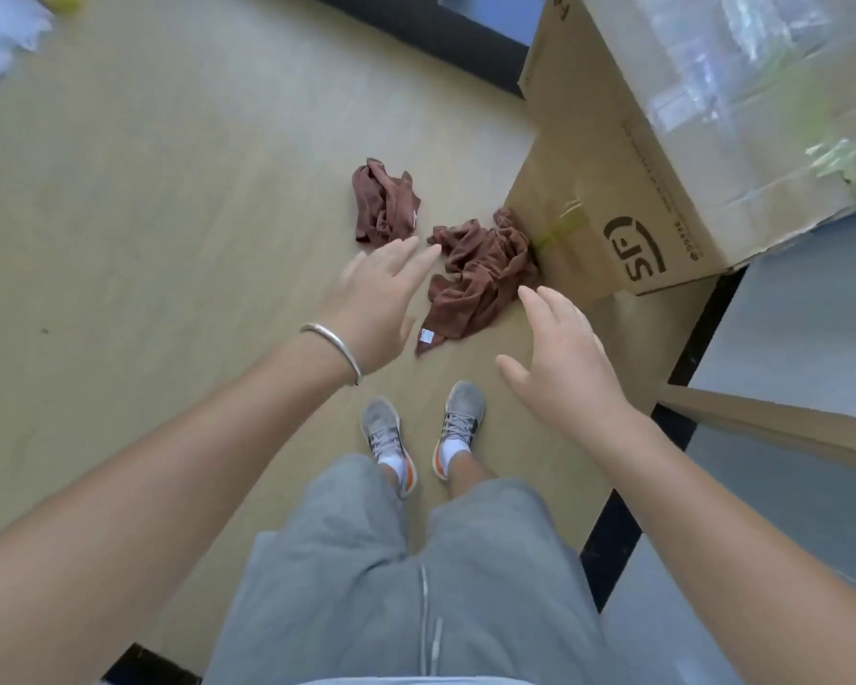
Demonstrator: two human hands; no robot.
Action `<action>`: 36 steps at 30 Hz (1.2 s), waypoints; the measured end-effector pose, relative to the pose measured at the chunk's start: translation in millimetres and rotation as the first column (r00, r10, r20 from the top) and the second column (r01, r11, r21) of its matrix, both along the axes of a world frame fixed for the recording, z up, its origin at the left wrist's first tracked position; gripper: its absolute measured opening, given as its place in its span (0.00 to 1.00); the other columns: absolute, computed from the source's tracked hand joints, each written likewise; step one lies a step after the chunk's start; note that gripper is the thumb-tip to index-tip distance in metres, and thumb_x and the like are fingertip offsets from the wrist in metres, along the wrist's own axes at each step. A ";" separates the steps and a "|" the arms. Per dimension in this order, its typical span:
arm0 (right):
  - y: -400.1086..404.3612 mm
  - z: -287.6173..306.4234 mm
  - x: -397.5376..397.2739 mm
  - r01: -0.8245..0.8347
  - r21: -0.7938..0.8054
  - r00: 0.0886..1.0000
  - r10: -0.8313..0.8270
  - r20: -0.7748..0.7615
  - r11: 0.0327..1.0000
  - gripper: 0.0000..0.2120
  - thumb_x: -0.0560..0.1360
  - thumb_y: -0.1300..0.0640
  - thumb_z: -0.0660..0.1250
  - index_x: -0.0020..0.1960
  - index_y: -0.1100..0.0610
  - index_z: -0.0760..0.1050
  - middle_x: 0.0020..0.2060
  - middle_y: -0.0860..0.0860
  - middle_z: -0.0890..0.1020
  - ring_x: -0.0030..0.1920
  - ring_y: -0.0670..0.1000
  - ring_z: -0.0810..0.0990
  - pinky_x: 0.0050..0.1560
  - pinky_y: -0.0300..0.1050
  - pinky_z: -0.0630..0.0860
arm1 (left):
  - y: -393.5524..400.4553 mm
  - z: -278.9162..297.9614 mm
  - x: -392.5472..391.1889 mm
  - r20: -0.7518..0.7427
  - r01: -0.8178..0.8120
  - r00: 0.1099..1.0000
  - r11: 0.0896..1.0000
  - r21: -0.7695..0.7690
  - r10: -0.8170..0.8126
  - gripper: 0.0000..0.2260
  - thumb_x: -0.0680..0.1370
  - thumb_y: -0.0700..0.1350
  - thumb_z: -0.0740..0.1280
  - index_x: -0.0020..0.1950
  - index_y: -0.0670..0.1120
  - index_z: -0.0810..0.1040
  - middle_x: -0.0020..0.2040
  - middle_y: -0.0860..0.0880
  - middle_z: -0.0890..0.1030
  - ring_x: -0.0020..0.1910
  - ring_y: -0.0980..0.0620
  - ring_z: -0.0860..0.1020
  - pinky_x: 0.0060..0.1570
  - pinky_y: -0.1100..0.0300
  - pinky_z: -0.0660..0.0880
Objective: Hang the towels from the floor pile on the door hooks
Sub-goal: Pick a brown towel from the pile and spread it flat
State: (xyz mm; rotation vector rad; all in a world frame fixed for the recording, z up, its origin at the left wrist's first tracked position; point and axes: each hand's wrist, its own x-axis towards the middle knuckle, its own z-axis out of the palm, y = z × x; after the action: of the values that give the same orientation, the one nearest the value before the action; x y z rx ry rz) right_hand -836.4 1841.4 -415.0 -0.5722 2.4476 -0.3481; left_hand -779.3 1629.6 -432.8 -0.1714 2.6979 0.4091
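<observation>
Hands point(470, 333) above towels point(480, 274), "SF" box point(614, 215)

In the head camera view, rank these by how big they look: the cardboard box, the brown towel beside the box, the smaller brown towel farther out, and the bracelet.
1. cardboard box, by far the largest.
2. brown towel beside the box.
3. smaller brown towel, lying farther from the camera, so the gap is unsure.
4. bracelet, smallest though nearest.
</observation>
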 end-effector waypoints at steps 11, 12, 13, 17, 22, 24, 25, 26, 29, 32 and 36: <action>-64.1 -285.9 -4.0 0.056 0.000 0.997 -0.055 0.059 0.998 0.38 0.74 0.51 0.67 0.77 0.58 0.53 0.76 0.55 0.57 0.76 0.53 0.53 0.75 0.50 0.54 | -65.9 -308.7 -41.5 0.080 0.265 0.962 0.961 -0.074 -0.259 0.35 0.76 0.38 0.64 0.79 0.49 0.51 0.79 0.45 0.55 0.77 0.47 0.54 0.73 0.50 0.50; -69.0 -313.4 -4.6 0.078 -0.002 0.995 -0.077 0.065 0.997 0.38 0.74 0.51 0.67 0.77 0.58 0.53 0.76 0.54 0.57 0.76 0.53 0.53 0.74 0.49 0.54 | -69.9 -336.5 -44.5 0.078 0.279 0.959 0.956 -0.090 -0.273 0.35 0.76 0.37 0.64 0.79 0.49 0.51 0.78 0.45 0.56 0.77 0.47 0.55 0.73 0.49 0.51; -73.6 -341.0 -5.2 0.102 -0.007 0.992 -0.101 0.082 0.995 0.38 0.74 0.51 0.67 0.77 0.57 0.52 0.76 0.54 0.56 0.76 0.53 0.53 0.74 0.49 0.54 | -73.2 -363.6 -47.4 0.076 0.292 0.955 0.951 -0.101 -0.285 0.35 0.76 0.37 0.64 0.79 0.49 0.51 0.78 0.45 0.56 0.77 0.47 0.55 0.73 0.49 0.51; -96.5 -449.9 -5.8 0.196 -0.022 0.968 -0.190 0.166 0.980 0.37 0.75 0.51 0.66 0.77 0.58 0.52 0.76 0.53 0.57 0.75 0.53 0.55 0.73 0.48 0.57 | -88.9 -466.8 -60.2 0.075 0.355 0.934 0.933 -0.052 -0.351 0.33 0.76 0.37 0.64 0.78 0.46 0.56 0.77 0.44 0.60 0.75 0.44 0.59 0.72 0.51 0.55; -120.0 -569.3 4.1 0.281 0.010 0.946 -0.279 0.165 0.960 0.36 0.75 0.51 0.65 0.77 0.58 0.53 0.76 0.54 0.56 0.74 0.54 0.56 0.72 0.50 0.60 | -98.8 -585.7 -79.4 0.110 0.450 0.890 0.892 -0.045 -0.443 0.29 0.78 0.38 0.62 0.78 0.44 0.58 0.76 0.44 0.62 0.74 0.45 0.61 0.72 0.53 0.55; -124.9 -610.3 10.7 0.287 0.045 0.944 -0.291 0.157 0.957 0.36 0.75 0.50 0.64 0.77 0.59 0.53 0.76 0.54 0.56 0.74 0.54 0.54 0.72 0.50 0.59 | -96.5 -625.7 -88.0 0.123 0.495 0.866 0.867 -0.060 -0.485 0.28 0.79 0.39 0.60 0.78 0.44 0.57 0.77 0.45 0.60 0.76 0.46 0.58 0.73 0.53 0.52; -126.3 -628.3 14.2 0.296 0.069 0.941 -0.303 0.148 0.953 0.36 0.75 0.50 0.64 0.77 0.59 0.53 0.76 0.54 0.56 0.75 0.54 0.54 0.73 0.50 0.58 | -94.7 -642.9 -92.8 0.128 0.512 0.856 0.857 -0.062 -0.502 0.28 0.79 0.39 0.60 0.78 0.44 0.56 0.78 0.45 0.59 0.76 0.46 0.57 0.73 0.53 0.51; -127.6 -645.2 17.7 0.307 0.093 0.938 -0.317 0.140 0.947 0.36 0.75 0.49 0.64 0.77 0.59 0.53 0.76 0.53 0.55 0.75 0.53 0.53 0.73 0.50 0.58 | -93.3 -658.0 -97.4 0.128 0.520 0.851 0.852 -0.064 -0.510 0.29 0.79 0.39 0.60 0.78 0.45 0.55 0.78 0.46 0.56 0.77 0.47 0.55 0.74 0.53 0.50; -134.2 -686.5 26.6 0.348 0.143 0.922 -0.365 0.126 0.927 0.36 0.74 0.47 0.65 0.76 0.58 0.54 0.75 0.53 0.56 0.74 0.53 0.54 0.71 0.50 0.59 | -91.4 -692.5 -110.9 0.060 0.521 0.853 0.851 -0.067 -0.518 0.32 0.76 0.36 0.60 0.79 0.45 0.54 0.79 0.46 0.53 0.77 0.47 0.53 0.73 0.54 0.49; -142.9 -713.2 36.4 0.405 0.182 0.911 -0.413 0.005 0.896 0.38 0.71 0.42 0.68 0.73 0.58 0.59 0.72 0.52 0.59 0.72 0.54 0.57 0.67 0.51 0.63 | -82.1 -714.7 -123.2 0.003 0.540 0.842 0.841 -0.016 -0.540 0.33 0.74 0.38 0.62 0.78 0.47 0.56 0.79 0.46 0.56 0.77 0.47 0.54 0.72 0.54 0.50; -141.0 -727.4 49.2 0.364 0.218 0.930 -0.343 -0.131 0.905 0.40 0.67 0.44 0.72 0.72 0.57 0.61 0.71 0.52 0.63 0.71 0.54 0.60 0.64 0.52 0.63 | -66.9 -730.9 -138.7 -0.100 0.522 0.849 0.853 0.011 -0.519 0.20 0.80 0.45 0.60 0.73 0.52 0.69 0.75 0.49 0.65 0.73 0.47 0.63 0.66 0.49 0.66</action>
State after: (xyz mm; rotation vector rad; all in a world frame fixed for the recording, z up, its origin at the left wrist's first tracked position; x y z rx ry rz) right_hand -787.1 1700.4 -1142.4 -0.0353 2.6290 -0.1666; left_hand -918.0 1562.7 -1163.7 0.5987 2.6761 0.3007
